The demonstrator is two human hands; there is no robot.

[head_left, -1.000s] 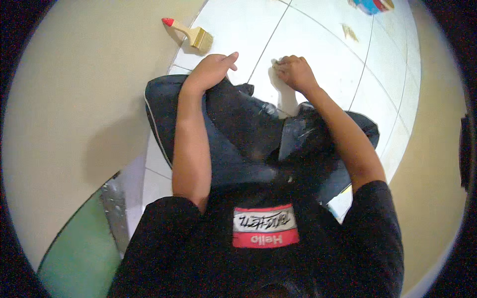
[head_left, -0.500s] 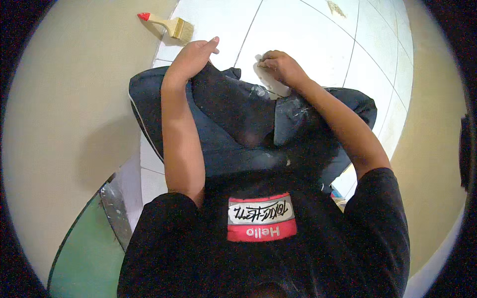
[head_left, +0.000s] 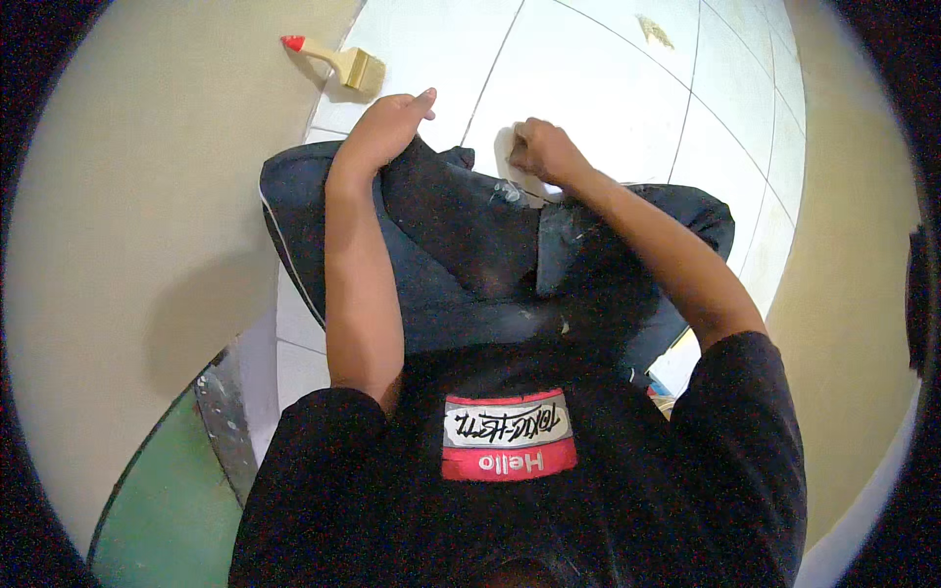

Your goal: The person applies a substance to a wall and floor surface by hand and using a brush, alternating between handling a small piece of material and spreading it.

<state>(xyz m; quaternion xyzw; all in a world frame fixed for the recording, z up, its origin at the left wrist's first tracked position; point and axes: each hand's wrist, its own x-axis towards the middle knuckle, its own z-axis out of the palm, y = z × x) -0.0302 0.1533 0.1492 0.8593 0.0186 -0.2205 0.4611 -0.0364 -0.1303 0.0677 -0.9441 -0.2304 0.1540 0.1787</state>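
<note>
My left hand point(head_left: 390, 129) lies at the bent knee of the dark trousers point(head_left: 304, 176), close to the black cloth over my lower leg. Its thumb is stretched out, and no object shows in it; the other fingers are partly hidden. My right hand point(head_left: 549, 155) is held low over the white tiled floor point(head_left: 578, 88), in front of my crossed legs. Its fingers are curled together, and whatever they hold, if anything, is hidden. Beyond my left hand, a flat paintbrush point(head_left: 338, 64) with a pale wooden handle and red tip lies on the tiles against the wall.
A beige wall point(head_left: 147, 176) rises at my left, another point(head_left: 863, 196) at my right. Behind my left side stands a green panel point(head_left: 167, 500) with a dark edge. A yellowish patch point(head_left: 654, 32) marks the tiles ahead. Small coloured items point(head_left: 661, 397) peek out beside my right hip.
My right hand has shifted slightly down and toward me, with its fingers curled more tightly. The whole view has tilted a little; my left hand stays at the knee.
</note>
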